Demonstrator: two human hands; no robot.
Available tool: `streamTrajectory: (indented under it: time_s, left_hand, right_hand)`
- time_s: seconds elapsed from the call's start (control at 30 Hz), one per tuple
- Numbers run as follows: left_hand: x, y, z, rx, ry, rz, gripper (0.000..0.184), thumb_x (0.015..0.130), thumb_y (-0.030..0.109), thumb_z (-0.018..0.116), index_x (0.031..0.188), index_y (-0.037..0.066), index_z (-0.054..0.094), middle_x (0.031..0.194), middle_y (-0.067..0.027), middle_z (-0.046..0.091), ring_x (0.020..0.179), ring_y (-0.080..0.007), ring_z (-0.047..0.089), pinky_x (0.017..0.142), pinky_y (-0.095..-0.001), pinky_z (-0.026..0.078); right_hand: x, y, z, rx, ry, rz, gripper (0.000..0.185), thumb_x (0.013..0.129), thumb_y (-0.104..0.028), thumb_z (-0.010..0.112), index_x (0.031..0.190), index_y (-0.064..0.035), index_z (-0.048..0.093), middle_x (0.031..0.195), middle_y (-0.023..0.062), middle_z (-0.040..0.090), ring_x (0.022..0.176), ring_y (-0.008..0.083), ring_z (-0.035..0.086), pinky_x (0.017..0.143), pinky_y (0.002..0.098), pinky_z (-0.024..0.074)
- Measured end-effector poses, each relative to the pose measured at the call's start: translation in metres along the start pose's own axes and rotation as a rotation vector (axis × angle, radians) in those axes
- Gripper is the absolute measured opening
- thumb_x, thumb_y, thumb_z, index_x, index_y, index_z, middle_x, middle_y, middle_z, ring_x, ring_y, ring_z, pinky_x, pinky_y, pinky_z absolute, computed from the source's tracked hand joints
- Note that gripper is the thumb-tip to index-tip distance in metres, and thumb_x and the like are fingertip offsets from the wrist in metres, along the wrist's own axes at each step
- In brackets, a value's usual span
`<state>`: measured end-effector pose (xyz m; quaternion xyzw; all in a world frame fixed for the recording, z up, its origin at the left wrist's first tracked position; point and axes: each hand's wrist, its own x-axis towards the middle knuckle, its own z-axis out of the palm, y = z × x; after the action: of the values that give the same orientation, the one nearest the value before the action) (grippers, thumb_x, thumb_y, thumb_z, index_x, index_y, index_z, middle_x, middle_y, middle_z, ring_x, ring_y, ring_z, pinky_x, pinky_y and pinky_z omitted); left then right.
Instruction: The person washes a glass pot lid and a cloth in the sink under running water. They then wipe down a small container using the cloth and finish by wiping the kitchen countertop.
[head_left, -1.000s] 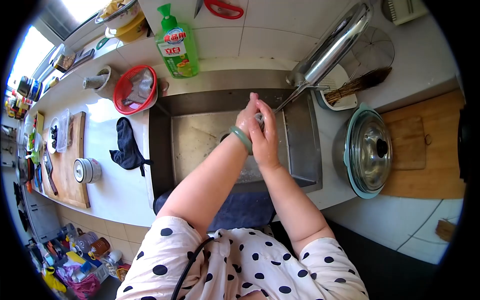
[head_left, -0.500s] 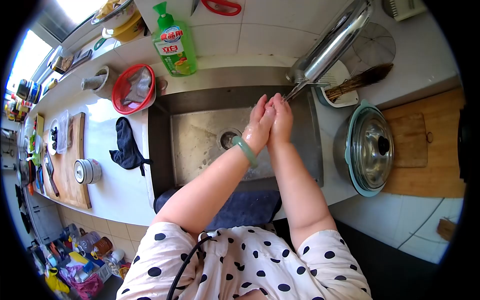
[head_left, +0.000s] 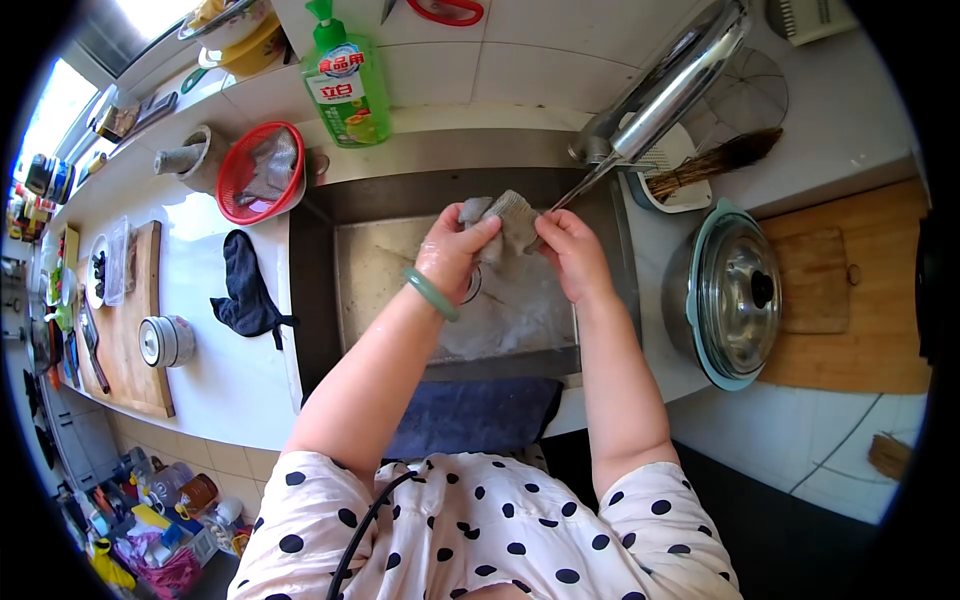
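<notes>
A wet grey-beige cloth [head_left: 517, 222] is stretched between my hands over the steel sink [head_left: 385, 345]. My left hand [head_left: 450, 248], with a green bangle on its wrist, grips the cloth's left part with the thumb on top. At the opposite edge, my right hand [head_left: 577, 255] pinches it with curled fingers. A thin stream of water from the chrome faucet [head_left: 655, 110] runs down beside the cloth and my right fingertips. Splashing water covers part of the sink floor, and the drain is partly hidden behind my left hand.
Left of the sink lie a dark cloth mitt [head_left: 245, 285], a red basket [head_left: 235, 170], a jar [head_left: 167, 341] and a cutting board [head_left: 145, 300]. Green detergent [head_left: 348, 90] stands behind. A lidded pot [head_left: 735, 290] and a whisk brush [head_left: 715, 165] sit to the right.
My hands, pressed together under the faucet before, have moved apart and down a little. A cloth now shows between them, and water splashes across the sink floor.
</notes>
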<state>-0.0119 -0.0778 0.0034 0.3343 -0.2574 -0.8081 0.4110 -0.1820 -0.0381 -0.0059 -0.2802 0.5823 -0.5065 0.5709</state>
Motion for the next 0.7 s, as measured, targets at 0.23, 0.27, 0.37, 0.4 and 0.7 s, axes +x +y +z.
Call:
streamTrajectory:
  time_s: [0.23, 0.27, 0.37, 0.4, 0.7]
  left_hand:
    - [0.003, 0.000, -0.008, -0.097, -0.014, -0.097, 0.020, 0.084, 0.019, 0.057, 0.102, 0.011, 0.050, 0.087, 0.0014, 0.058, 0.075, -0.0111, 0.056, 0.066, -0.0231, 0.044]
    - [0.006, -0.004, -0.015, -0.085, -0.021, -0.090, 0.020, 0.085, 0.019, 0.057, 0.101, 0.011, 0.051, 0.086, 0.0017, 0.058, 0.074, -0.0110, 0.056, 0.065, -0.0231, 0.044]
    - [0.005, -0.004, -0.014, -0.102, 0.045, -0.084, 0.022, 0.085, 0.020, 0.057, 0.103, 0.010, 0.052, 0.087, 0.0014, 0.058, 0.076, -0.0116, 0.055, 0.068, -0.0232, 0.044]
    - [0.003, -0.003, -0.011, -0.117, 0.083, -0.086, 0.023, 0.084, 0.020, 0.058, 0.104, 0.009, 0.052, 0.088, 0.0011, 0.058, 0.077, -0.0120, 0.055, 0.070, -0.0233, 0.043]
    - [0.005, -0.007, -0.001, 0.164, -0.049, -0.030, 0.023, 0.079, 0.017, 0.064, 0.098, 0.007, 0.057, 0.088, 0.0007, 0.057, 0.082, -0.0082, 0.050, 0.074, -0.0223, 0.040]
  right_hand:
    - [-0.010, -0.012, 0.007, 0.239, 0.119, -0.343, 0.004, 0.083, -0.010, 0.056, 0.084, -0.0059, 0.057, 0.085, -0.0015, 0.056, 0.080, 0.0068, 0.049, 0.074, 0.0219, 0.0380]
    - [-0.010, -0.012, 0.002, 0.215, 0.121, -0.354, 0.005, 0.084, -0.010, 0.056, 0.086, -0.0065, 0.057, 0.087, 0.0000, 0.057, 0.082, 0.0087, 0.050, 0.077, 0.0232, 0.0382]
    - [-0.008, -0.009, -0.004, 0.303, 0.064, -0.342, 0.007, 0.085, -0.012, 0.055, 0.089, -0.0070, 0.056, 0.089, 0.0009, 0.057, 0.085, 0.0102, 0.052, 0.079, 0.0235, 0.0389]
    - [-0.008, -0.007, -0.005, 0.359, 0.035, -0.328, 0.008, 0.085, -0.013, 0.056, 0.090, -0.0069, 0.057, 0.089, 0.0006, 0.057, 0.085, 0.0100, 0.052, 0.078, 0.0231, 0.0391]
    - [-0.014, -0.009, 0.009, 0.092, 0.048, -0.290, 0.016, 0.088, -0.021, 0.053, 0.089, -0.0058, 0.057, 0.082, -0.0010, 0.055, 0.080, 0.0072, 0.049, 0.074, 0.0215, 0.0386]
